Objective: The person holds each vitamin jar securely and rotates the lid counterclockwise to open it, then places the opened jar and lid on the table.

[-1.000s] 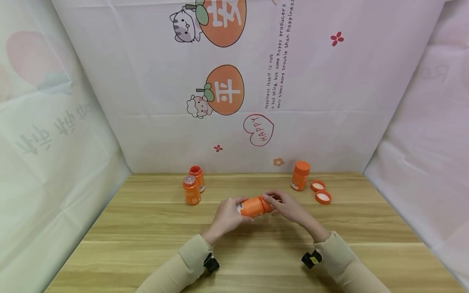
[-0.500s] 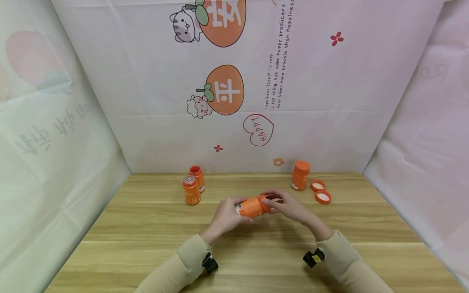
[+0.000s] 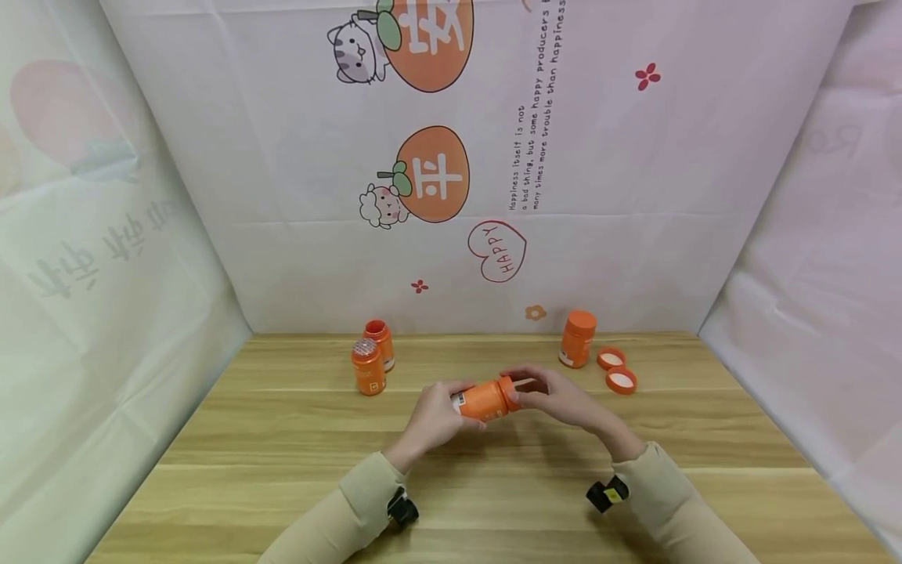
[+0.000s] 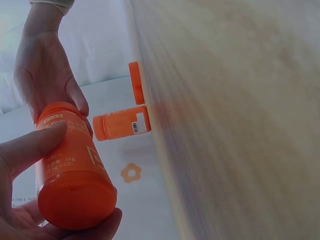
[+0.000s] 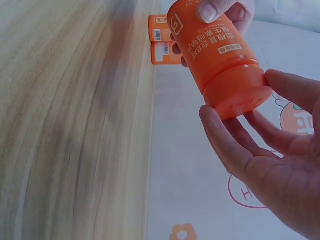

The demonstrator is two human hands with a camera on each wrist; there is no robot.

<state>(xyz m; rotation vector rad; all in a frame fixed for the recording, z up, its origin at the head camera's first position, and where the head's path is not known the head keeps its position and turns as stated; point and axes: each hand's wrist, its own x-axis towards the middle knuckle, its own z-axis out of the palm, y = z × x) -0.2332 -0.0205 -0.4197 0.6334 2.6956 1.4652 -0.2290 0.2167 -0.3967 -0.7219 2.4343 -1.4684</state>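
An orange pill bottle lies tilted sideways between both hands, above the wooden table. My left hand grips its body near the base, the thumb across the label in the left wrist view. At the other end, the fingertips and thumb of my right hand pinch the rim of its orange screw cap. In the right wrist view the cap sits on the bottle's neck, and the right palm stands apart from the cap's top.
Back left stand two capless orange bottles, one with a silvery seal and one with an open mouth. A capped bottle stands back right beside two loose caps, insides up. White printed cloth rises behind the wooden table.
The right hand's fingers and thumb have shifted round the cap, and its wrist has moved slightly to the right. The left hand keeps its grip on the bottle, almost still.
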